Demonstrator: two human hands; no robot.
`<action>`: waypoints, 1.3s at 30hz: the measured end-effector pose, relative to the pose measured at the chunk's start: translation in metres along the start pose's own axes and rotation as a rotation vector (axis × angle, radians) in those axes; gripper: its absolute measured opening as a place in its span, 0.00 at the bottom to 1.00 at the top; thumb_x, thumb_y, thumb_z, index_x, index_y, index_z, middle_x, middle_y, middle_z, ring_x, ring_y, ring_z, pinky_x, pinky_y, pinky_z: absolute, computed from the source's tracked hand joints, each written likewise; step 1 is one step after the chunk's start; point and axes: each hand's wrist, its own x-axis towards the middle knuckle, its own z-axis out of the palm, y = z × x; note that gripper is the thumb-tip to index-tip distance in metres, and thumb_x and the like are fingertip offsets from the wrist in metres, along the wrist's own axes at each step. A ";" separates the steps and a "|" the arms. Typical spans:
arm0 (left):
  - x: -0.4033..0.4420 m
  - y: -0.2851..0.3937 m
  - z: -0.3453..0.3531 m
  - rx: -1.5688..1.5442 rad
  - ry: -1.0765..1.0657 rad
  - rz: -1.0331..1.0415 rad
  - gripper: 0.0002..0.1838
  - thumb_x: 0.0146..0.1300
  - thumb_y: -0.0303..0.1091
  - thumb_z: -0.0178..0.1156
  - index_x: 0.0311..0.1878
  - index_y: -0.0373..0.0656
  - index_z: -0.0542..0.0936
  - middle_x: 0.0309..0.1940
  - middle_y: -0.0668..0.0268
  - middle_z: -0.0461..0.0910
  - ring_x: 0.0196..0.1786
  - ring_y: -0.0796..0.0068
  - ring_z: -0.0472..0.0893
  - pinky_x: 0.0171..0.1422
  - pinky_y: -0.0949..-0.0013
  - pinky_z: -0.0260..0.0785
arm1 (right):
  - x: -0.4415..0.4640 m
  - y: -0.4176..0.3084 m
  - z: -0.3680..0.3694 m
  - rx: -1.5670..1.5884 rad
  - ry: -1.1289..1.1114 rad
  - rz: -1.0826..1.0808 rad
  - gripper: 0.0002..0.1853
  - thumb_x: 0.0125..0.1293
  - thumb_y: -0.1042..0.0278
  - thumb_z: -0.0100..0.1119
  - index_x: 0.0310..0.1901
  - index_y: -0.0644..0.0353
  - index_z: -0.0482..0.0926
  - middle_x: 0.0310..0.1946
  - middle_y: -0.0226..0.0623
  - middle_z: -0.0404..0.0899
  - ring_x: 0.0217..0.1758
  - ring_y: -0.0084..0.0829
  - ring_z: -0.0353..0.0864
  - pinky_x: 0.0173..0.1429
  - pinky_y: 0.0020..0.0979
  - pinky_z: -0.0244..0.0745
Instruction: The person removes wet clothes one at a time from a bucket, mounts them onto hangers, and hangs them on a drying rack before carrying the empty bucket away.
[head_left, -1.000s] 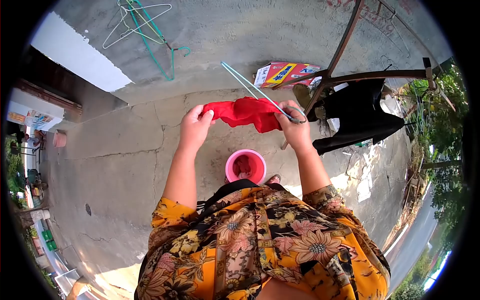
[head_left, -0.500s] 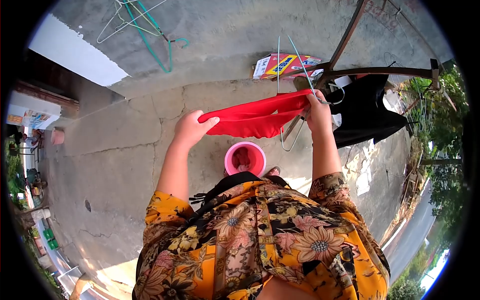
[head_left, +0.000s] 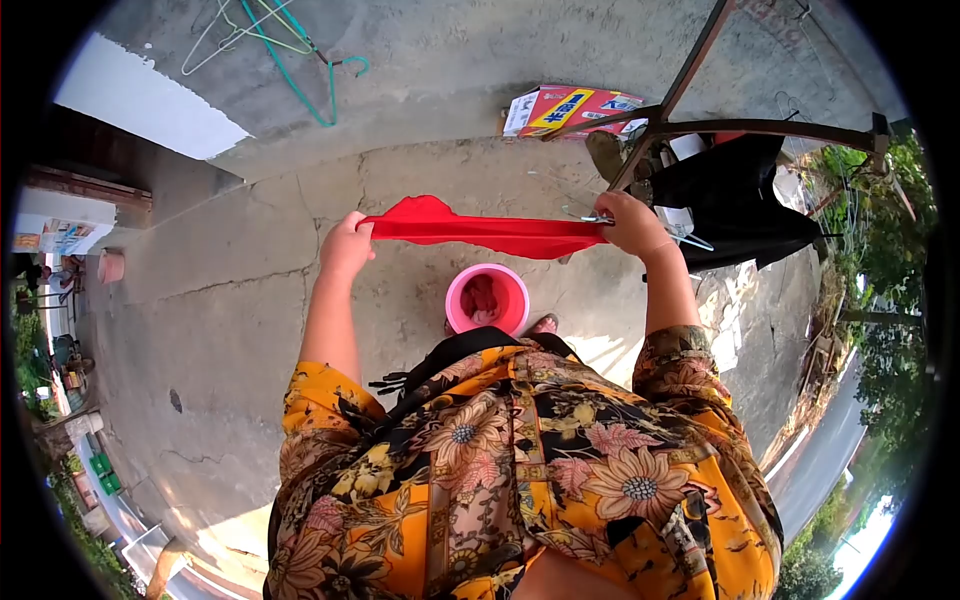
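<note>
Red cloth: since half a second ago, your left hand [head_left: 346, 246] and right hand [head_left: 634, 226] have spread wider apart, and the red cloth [head_left: 490, 231] has gone from a slanting sheet to a narrow, nearly level band; the wire hanger [head_left: 692, 239] no longer stands up beyond it.
Left fingers: pinched on the cloth's left end.
Right fingers: gripping the other end, with the hanger held there too; wire shows on both sides of your hand, but how it sits inside your grip is hidden.
Stretched band: held in the air between your hands, beyond the pink bucket [head_left: 514, 300]. Pull harder and the small pinch on the left could slip, more so if the fabric is damp, which you cannot tell from here.
Hanger wire: sharing one grip with the cloth, it could twist loose or catch the fabric if you shift those fingers.
Black garment: hanging by the metal frame [head_left: 770, 127], the black garment [head_left: 725, 205] lies behind the wire's right end; a swing that way could snag it, though the gap is hard to judge.
Concrete floor: a lost end could drop onto the concrete floor [head_left: 230, 340] and pick up dirt, since the bucket's mouth is narrower than your stretch.
</note>
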 end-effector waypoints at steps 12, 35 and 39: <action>-0.030 -0.079 0.079 0.619 -0.456 0.099 0.13 0.64 0.35 0.56 0.52 0.50 0.79 0.43 0.58 0.85 0.48 0.56 0.83 0.53 0.57 0.74 | -0.042 0.084 0.109 0.007 0.239 0.500 0.07 0.52 0.73 0.58 0.34 0.60 0.75 0.31 0.51 0.80 0.41 0.55 0.80 0.45 0.48 0.74; 0.025 0.080 0.054 -0.708 -0.167 -0.041 0.20 0.59 0.34 0.61 0.54 0.41 0.74 0.44 0.63 0.81 0.39 0.73 0.82 0.42 0.64 0.76 | -0.043 -0.074 0.003 0.473 0.290 -0.265 0.16 0.57 0.86 0.55 0.47 0.61 0.81 0.42 0.40 0.82 0.43 0.44 0.82 0.47 0.31 0.77; 0.021 0.083 0.058 -0.429 -0.188 0.133 0.14 0.59 0.35 0.60 0.47 0.41 0.80 0.42 0.65 0.81 0.37 0.75 0.82 0.40 0.67 0.75 | -0.042 -0.082 0.011 0.415 0.264 -0.189 0.16 0.55 0.83 0.56 0.45 0.59 0.80 0.40 0.40 0.82 0.42 0.47 0.82 0.47 0.35 0.78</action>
